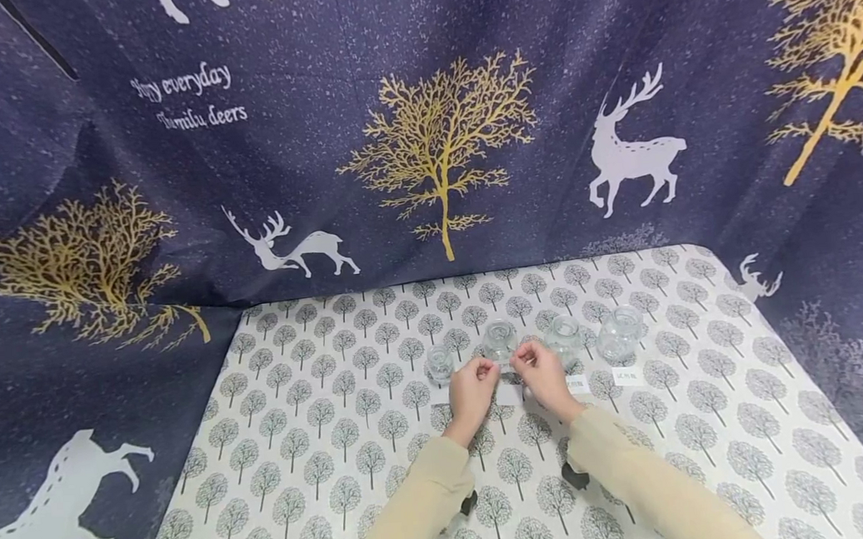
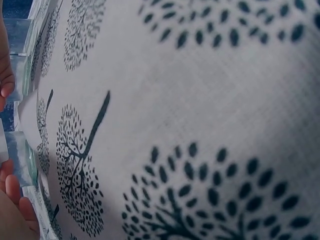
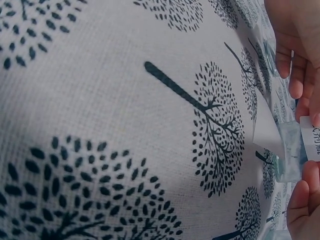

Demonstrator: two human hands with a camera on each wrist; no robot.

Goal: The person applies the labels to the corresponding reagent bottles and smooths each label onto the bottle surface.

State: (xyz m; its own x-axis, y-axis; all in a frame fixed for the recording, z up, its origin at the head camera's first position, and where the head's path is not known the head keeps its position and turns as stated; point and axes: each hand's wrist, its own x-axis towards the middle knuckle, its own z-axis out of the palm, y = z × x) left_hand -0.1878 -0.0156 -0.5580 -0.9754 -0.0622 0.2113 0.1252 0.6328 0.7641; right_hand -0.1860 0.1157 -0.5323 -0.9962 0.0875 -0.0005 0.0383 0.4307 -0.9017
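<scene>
Both hands meet in front of a clear glass vessel (image 1: 500, 336) near the middle of the table. Between them is a small white paper label (image 3: 312, 137) with printed characters. My left hand (image 1: 473, 388) pinches one end of it with thumb and fingertips. The other end is pinched by my right hand (image 1: 543, 376). In the head view the fingertips overlap the lower part of the vessel. A blank-looking white paper piece (image 1: 509, 394) lies on the cloth just below the hands, and its edge lifts in the right wrist view.
A smaller glass vessel (image 1: 440, 362) stands to the left. More clear glass vessels (image 1: 617, 342) stand to the right. White labels with printed text (image 1: 628, 375) lie in front of them. A tree-patterned cloth (image 1: 317, 461) covers the table, and a dark blue curtain (image 1: 385, 39) hangs behind.
</scene>
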